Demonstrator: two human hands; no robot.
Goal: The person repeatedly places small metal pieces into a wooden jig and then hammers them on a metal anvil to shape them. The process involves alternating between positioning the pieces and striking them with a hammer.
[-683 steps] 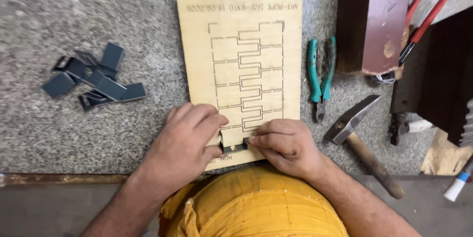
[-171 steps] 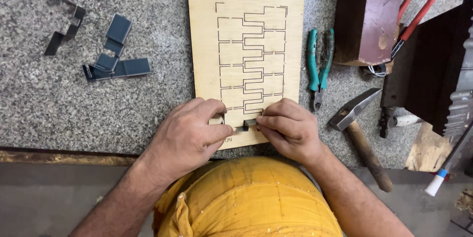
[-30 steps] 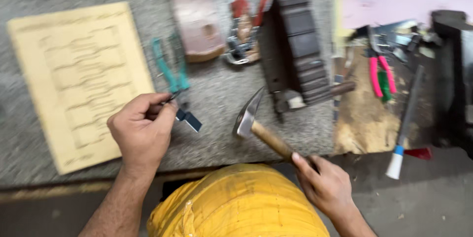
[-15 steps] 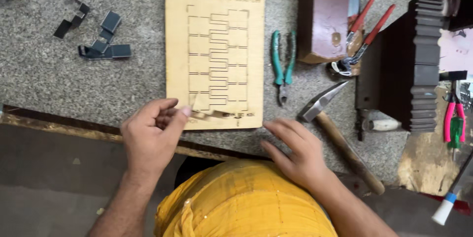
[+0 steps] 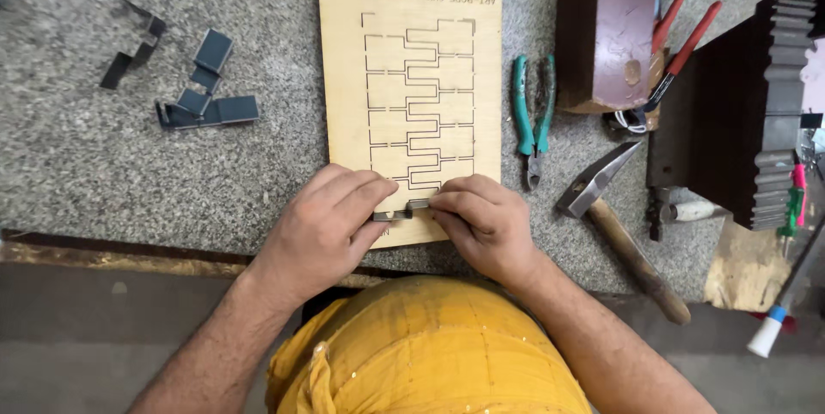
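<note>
Grey speckled stone makes up the table, seen from the head camera looking straight down. On it lies a pale wooden board cut with stepped slots, its long axis running away from the person. At the board's near edge both hands meet over a small dark metal strip, which lies crosswise. The left hand pinches its left end, the right hand its right end, fingertips nearly touching, so neither is nearer. A line of dark print runs along the board's far edge. Loose bent metal strips lie well left; green pliers and a hammer lie right of the board
</note>
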